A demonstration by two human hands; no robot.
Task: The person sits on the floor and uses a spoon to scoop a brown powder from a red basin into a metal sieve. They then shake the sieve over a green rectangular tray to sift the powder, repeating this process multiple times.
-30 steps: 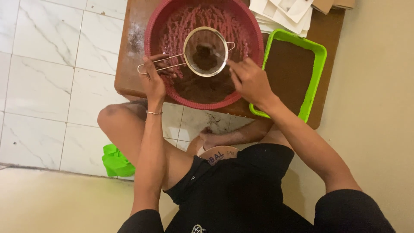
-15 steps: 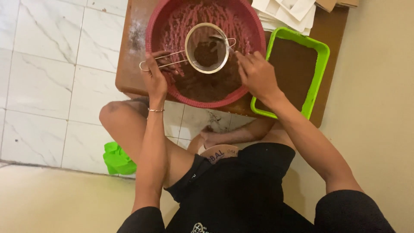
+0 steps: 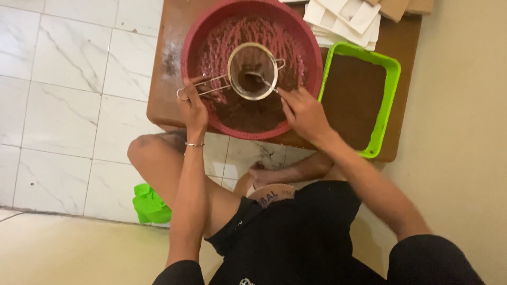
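Two hands worked over a round red basin [image 3: 196, 47] that sat on a low brown worktop [image 3: 158, 100]; the left hand [image 3: 194, 108] was closed around the wire handle of a metal sieve [image 3: 252, 71], holding it level above the middle of the basin; the right hand [image 3: 303, 112] had its fingers pinched on the handle of a small spoon [image 3: 262, 80], whose bowl lay inside the sieve against a dark lump of brown powder; beneath the sieve, a heap of the same brown powder [image 3: 248, 111] covered the near part of the basin floor, while the far wall was streaked with it; a thin bracelet [image 3: 194, 144] circled the left wrist; just to the right of the basin, touching its rim or nearly so, stood a rectangular green tray [image 3: 390, 95] filled flat with brown powder; a stack of white cards [image 3: 346, 18] rested on the far edge of the worktop, behind basin and tray; the person sat on a white marble-patterned tiled floor [image 3: 63, 105] with knees bent under the worktop, and a bright green plastic thing [image 3: 150, 205] lay on the floor beside the left leg.
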